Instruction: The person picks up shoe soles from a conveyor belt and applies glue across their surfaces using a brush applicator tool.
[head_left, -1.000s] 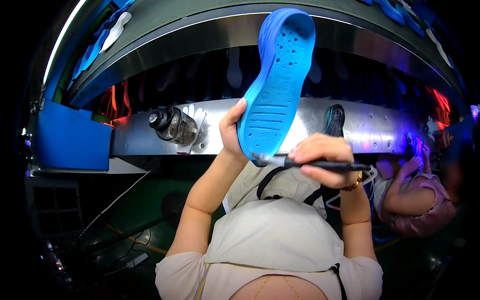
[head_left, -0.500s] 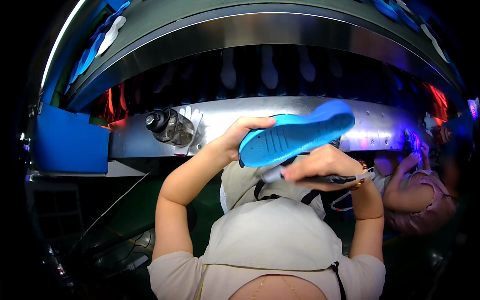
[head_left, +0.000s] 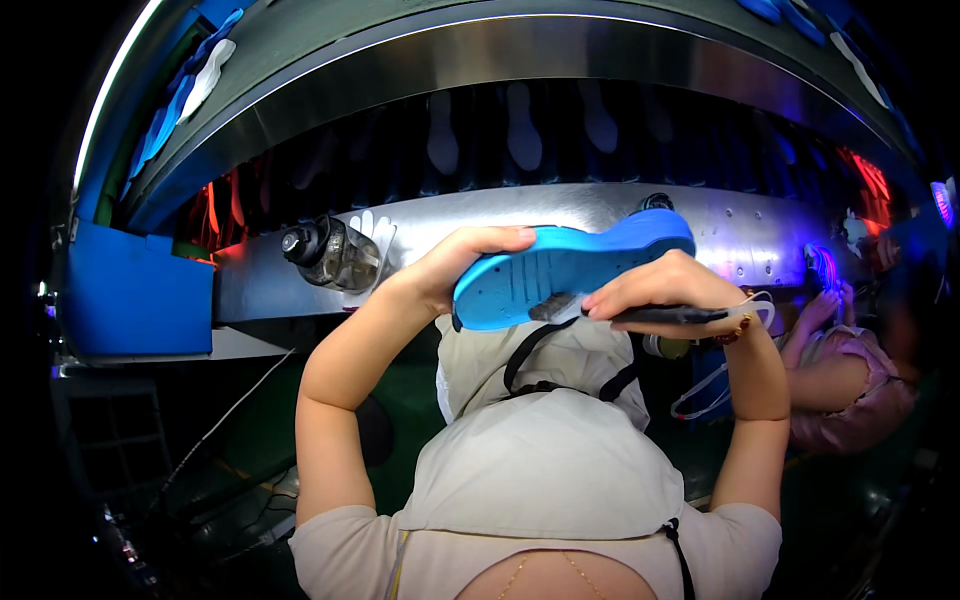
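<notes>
A blue shoe sole, tilted with its inner side toward me, is held above my lap. My left hand grips its left end, with the thumb along the upper edge. My right hand is closed around a brush with a black handle and a clear tube at its rear end. The dark bristles rest against the lower inside of the sole, near its left half. Part of the handle is hidden by my fingers.
A metal ledge runs across in front. On it stand a dark bottle and a white glove. Pale soles line the dark space behind. At right, a person in pink works. A blue box is at left.
The sole and my left hand have shifted slightly left. My right hand has brought the brush from below the sole up against its inner surface.
</notes>
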